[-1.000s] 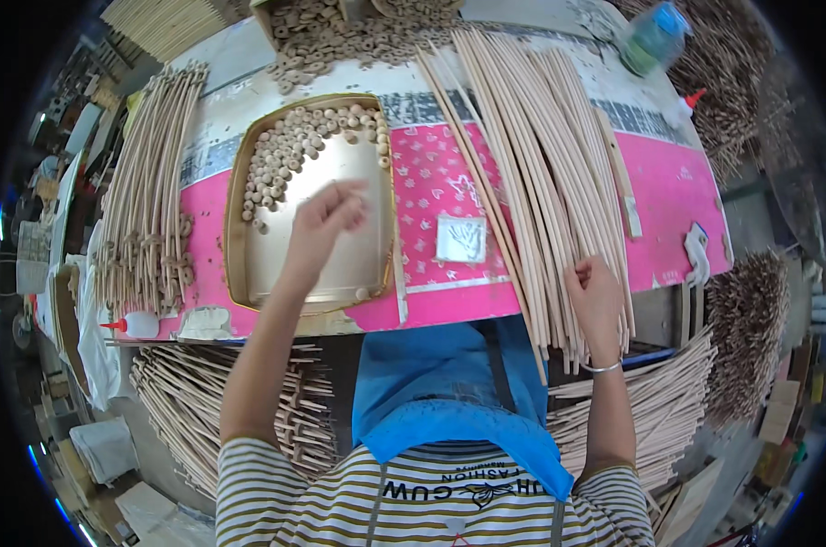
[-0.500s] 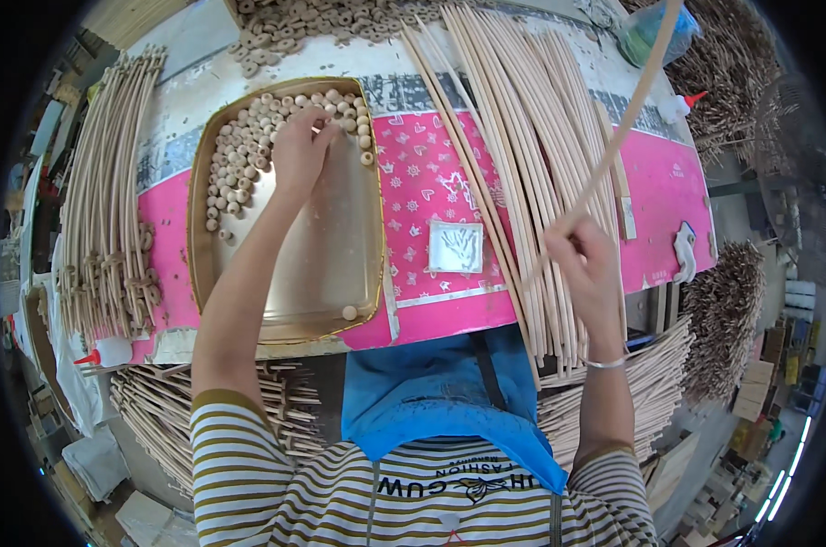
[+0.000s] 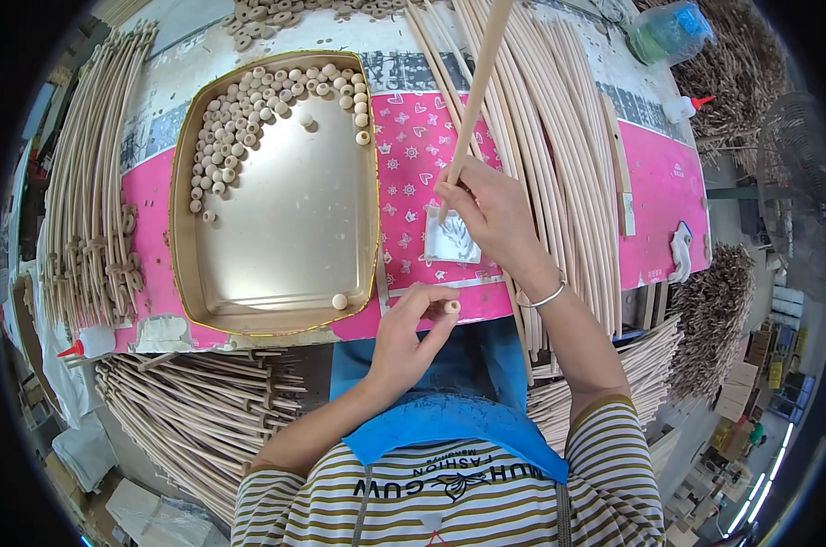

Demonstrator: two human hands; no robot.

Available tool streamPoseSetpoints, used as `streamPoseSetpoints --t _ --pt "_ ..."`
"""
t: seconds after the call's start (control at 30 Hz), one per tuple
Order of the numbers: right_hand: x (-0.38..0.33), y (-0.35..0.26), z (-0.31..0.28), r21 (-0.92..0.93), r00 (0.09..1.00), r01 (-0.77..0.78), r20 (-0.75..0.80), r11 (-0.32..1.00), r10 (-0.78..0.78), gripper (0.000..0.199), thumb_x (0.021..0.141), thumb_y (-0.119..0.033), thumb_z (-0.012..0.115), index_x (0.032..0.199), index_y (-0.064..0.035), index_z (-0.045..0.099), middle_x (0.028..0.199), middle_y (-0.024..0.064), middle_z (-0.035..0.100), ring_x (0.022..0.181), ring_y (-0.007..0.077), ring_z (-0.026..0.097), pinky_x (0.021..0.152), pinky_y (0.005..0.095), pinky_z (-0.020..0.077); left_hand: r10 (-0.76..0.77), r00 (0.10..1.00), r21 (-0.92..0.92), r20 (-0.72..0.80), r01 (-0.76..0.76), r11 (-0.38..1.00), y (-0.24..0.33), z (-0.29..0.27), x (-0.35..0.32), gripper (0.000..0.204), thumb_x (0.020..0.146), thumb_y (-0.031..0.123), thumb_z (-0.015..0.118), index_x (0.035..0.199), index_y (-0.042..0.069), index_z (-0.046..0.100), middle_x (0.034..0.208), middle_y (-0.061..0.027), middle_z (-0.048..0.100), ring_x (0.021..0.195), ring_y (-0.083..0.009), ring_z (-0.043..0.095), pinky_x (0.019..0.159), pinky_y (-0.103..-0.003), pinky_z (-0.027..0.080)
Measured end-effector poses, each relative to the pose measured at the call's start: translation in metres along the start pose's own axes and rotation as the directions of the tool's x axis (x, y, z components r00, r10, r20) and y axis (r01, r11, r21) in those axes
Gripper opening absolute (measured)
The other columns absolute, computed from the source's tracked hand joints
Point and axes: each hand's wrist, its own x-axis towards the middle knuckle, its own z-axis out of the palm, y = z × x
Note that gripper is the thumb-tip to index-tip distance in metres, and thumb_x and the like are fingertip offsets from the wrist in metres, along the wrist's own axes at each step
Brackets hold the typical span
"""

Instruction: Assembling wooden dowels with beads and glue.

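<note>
Between the fingertips of my left hand [image 3: 405,335] is a small wooden bead [image 3: 451,307] with a hole in it, held near the front edge of the table. My right hand [image 3: 495,211] grips a long thin wooden stick [image 3: 478,96] close to its lower end. That end points down over a small square white dish [image 3: 449,244]; whether it touches the dish I cannot tell. To the left lies a gold metal tray [image 3: 285,228], with many loose wooden beads [image 3: 221,137] gathered along its far and left sides. One single bead [image 3: 340,301] rests near its front right corner.
Long wooden sticks [image 3: 559,173] lie in a row at the right. Bundled sticks with rings [image 3: 84,191] lie at the far left. White glue bottles with red tips [image 3: 93,342] sit at the table's edges. Flat wooden rings [image 3: 276,18] are piled at the back.
My left hand has left the tray's far side and come toward me with a bead. My right hand has moved left, bringing the stick's end down over the white dish.
</note>
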Motion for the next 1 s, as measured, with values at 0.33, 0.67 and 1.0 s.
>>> streamPoseSetpoints --t 0.33,0.67,1.0 --pt "-0.008 0.000 -0.001 0.029 0.999 0.001 0.051 1.000 -0.002 0.019 0.096 -0.019 0.063 0.098 0.0005 0.062 0.078 0.0141 0.060 0.069 0.0294 0.064 0.064 0.0382 0.0500 -0.007 0.991 -0.040 -0.133 0.002 0.999 -0.028 0.009 0.024 0.018 0.093 0.002 0.064 0.110 -0.002 0.062 0.100 -0.0112 0.062 0.089 -0.0189 0.065 0.081 -0.030 0.053" --pt "-0.029 0.014 -0.032 0.559 0.939 -0.277 -0.016 0.782 0.344 0.020 0.104 -0.019 0.057 0.102 0.0006 0.062 0.083 0.0030 0.065 0.071 0.0076 0.062 0.064 0.0221 0.0521 -0.158 0.978 -0.290 -0.135 0.114 0.950 -0.026 0.010 0.025 0.019 0.096 0.005 0.064 0.114 -0.001 0.060 0.101 -0.0055 0.065 0.089 -0.0087 0.062 0.080 -0.025 0.051" --pt "-0.047 0.013 -0.043 0.814 0.899 -0.251 -0.006 0.525 0.439 0.025 0.106 -0.027 0.054 0.101 -0.0041 0.062 0.086 0.0055 0.066 0.072 0.0103 0.064 0.069 0.0249 0.0541 -0.114 0.981 -0.297 -0.156 0.064 0.953 -0.009 0.010 0.034 0.020 0.095 0.007 0.067 0.113 -0.001 0.066 0.100 -0.0044 0.067 0.087 -0.0083 0.063 0.079 -0.025 0.053"
